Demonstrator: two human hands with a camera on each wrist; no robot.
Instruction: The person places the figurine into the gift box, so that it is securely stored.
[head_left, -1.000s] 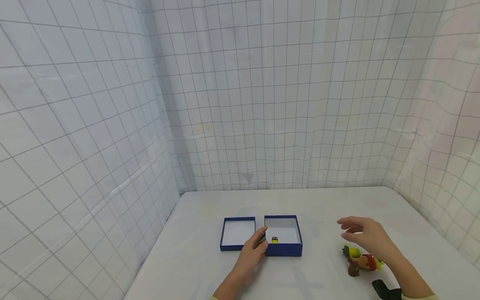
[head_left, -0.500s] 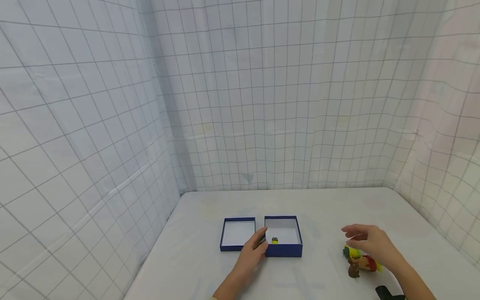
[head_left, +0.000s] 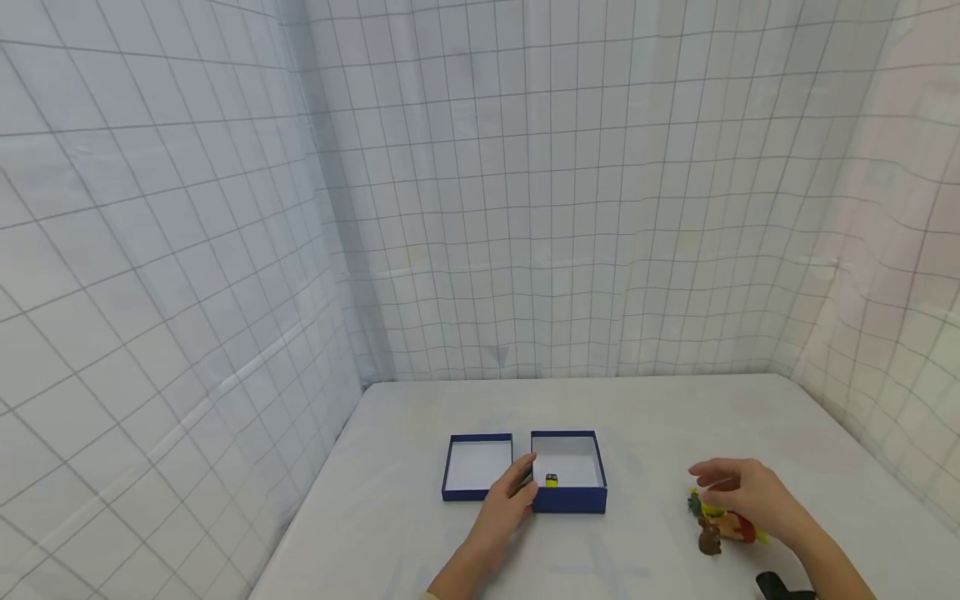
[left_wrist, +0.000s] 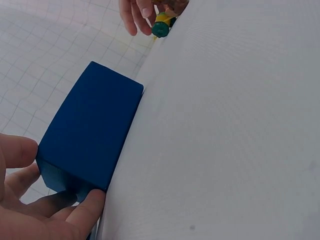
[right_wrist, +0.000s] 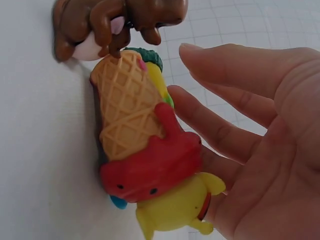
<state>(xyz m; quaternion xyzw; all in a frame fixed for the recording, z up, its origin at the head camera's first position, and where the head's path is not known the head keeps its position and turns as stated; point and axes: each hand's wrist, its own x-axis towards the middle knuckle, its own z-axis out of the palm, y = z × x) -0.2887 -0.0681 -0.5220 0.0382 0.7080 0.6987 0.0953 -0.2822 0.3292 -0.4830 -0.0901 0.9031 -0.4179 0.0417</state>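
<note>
Shallow blue tray [head_left: 477,496] lies on bench [head_left: 637,567]. Left hand [head_left: 501,508], fingers relaxed, touches left side of blue box [head_left: 568,501], likely steadying it; yellow piece [head_left: 552,481] inside. Brown figure [head_left: 708,539] and waffle-cone toy [right_wrist: 125,95] bunched right, probably for easy reach. Right hand [head_left: 753,497] beside them, fingers parted, grasping nothing. Versus a second ago: right hand nearer the toys; left hand, box unchanged.

Right grip [head_left: 756,498] lower, nearer the cone toy [head_left: 727,524].
</note>
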